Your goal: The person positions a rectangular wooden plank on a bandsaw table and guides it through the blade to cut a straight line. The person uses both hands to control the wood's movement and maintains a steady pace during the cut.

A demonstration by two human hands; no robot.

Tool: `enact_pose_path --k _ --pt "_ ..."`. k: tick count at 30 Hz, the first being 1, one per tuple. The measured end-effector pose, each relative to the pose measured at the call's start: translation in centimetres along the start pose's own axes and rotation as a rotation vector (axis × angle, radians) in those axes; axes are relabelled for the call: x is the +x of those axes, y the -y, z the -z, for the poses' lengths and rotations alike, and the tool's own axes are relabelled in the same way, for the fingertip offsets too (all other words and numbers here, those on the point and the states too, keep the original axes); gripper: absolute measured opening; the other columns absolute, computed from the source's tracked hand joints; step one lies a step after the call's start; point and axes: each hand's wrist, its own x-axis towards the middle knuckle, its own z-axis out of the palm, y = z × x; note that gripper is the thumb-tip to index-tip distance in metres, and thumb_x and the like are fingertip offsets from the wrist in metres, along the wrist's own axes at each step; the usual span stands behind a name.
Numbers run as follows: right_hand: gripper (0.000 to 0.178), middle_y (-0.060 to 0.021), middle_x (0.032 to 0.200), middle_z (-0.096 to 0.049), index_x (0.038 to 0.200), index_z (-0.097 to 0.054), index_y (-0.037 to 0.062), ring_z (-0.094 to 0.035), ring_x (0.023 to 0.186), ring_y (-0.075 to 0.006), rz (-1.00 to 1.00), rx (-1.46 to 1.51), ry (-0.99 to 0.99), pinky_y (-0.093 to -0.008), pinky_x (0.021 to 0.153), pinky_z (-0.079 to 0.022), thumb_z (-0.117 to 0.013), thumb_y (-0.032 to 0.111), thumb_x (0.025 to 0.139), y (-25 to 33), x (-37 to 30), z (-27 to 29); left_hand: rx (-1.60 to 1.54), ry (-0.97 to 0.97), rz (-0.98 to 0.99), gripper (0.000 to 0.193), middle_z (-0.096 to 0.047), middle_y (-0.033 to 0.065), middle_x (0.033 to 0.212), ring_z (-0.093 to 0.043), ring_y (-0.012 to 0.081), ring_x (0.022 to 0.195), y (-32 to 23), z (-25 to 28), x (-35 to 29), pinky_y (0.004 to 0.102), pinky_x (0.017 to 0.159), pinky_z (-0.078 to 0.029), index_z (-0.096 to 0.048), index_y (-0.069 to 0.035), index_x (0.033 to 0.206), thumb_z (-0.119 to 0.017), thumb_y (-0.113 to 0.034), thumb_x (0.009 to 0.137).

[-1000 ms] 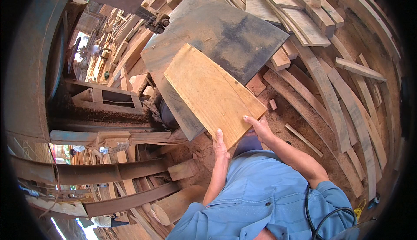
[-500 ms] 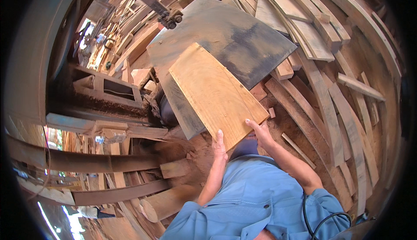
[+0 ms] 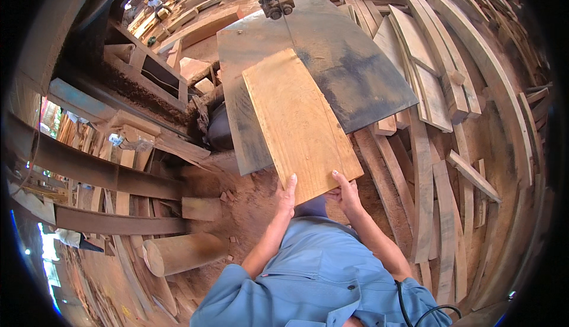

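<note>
Both hands hold the wooden board, which rests with its far part on the dark metal table and its near end jutting over the edge. Taking the board as the dial's centre, the left hand grips between six and seven o'clock and the right hand at five, each with its thumb on top; the fingers underneath are mostly hidden. The saw guide hangs between eleven and twelve, its thin blade just beside the board's far end; whether they touch, I cannot tell. The step in hand looks like lining the board up with the blade. The next move seems to call for a flat board, even pressure toward twelve, and hands well apart from the blade.
</note>
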Motion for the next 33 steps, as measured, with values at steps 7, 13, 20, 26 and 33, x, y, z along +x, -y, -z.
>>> enact_pose_path --k 7,13,20,26,33 --pt "0.056 -0.0222 0.112 -0.074 0.137 -0.050 -0.0046 -0.079 0.093 -0.0325 -0.028 -0.017 -0.026 -0.0501 0.078 -0.069 -0.071 0.030 0.099 -0.4 0.4 0.3 0.013 0.003 -0.012 0.080 -0.058 0.0176 0.148 -0.056 0.0268 0.135 -0.9 -0.4 -0.4 0.0394 0.114 -0.045 -0.047 0.001 0.154 -0.076 -0.048 0.098" --pt "0.058 -0.0225 0.113 -0.074 0.138 -0.050 -0.0051 -0.079 0.095 -0.0325 -0.031 -0.029 -0.031 -0.0500 0.078 -0.068 -0.071 0.032 0.099 -0.2 0.3 0.1 0.011 -0.001 -0.004 0.078 -0.058 0.0177 0.148 -0.055 0.0270 0.136 -1.3 -0.6 -0.6 0.0395 0.114 -0.045 -0.048 -0.001 0.154 -0.075 -0.049 0.099" --pt "0.058 -0.0227 0.116 -0.073 0.139 -0.049 -0.0038 -0.078 0.097 -0.0325 -0.026 -0.055 -0.064 -0.0500 0.079 -0.068 -0.071 0.031 0.099 -0.2 0.4 0.0 0.009 0.004 0.005 0.080 -0.058 0.0164 0.147 -0.055 0.0260 0.135 -0.9 -0.5 -0.3 0.0390 0.114 -0.044 -0.048 -0.001 0.154 -0.076 -0.051 0.098" --pt "0.059 -0.0217 0.117 -0.073 0.141 -0.047 -0.0020 -0.078 0.099 -0.0327 -0.018 -0.018 -0.024 -0.0511 0.080 -0.068 -0.072 0.031 0.098 0.1 0.2 -0.3 -0.003 0.011 0.016 0.081 -0.059 0.0161 0.147 -0.055 0.0259 0.134 -0.8 -0.2 -0.2 0.0384 0.113 -0.045 -0.047 -0.001 0.154 -0.076 -0.051 0.097" --pt "0.059 -0.0211 0.116 -0.072 0.141 -0.046 -0.0023 -0.078 0.097 -0.0321 -0.031 -0.020 -0.017 -0.0525 0.081 -0.068 -0.072 0.028 0.098 0.0 0.5 0.0 -0.026 0.007 0.021 0.077 -0.059 0.0155 0.146 -0.055 0.0254 0.134 -1.8 -0.7 -0.7 0.0380 0.113 -0.045 -0.048 0.000 0.153 -0.075 -0.047 0.099"
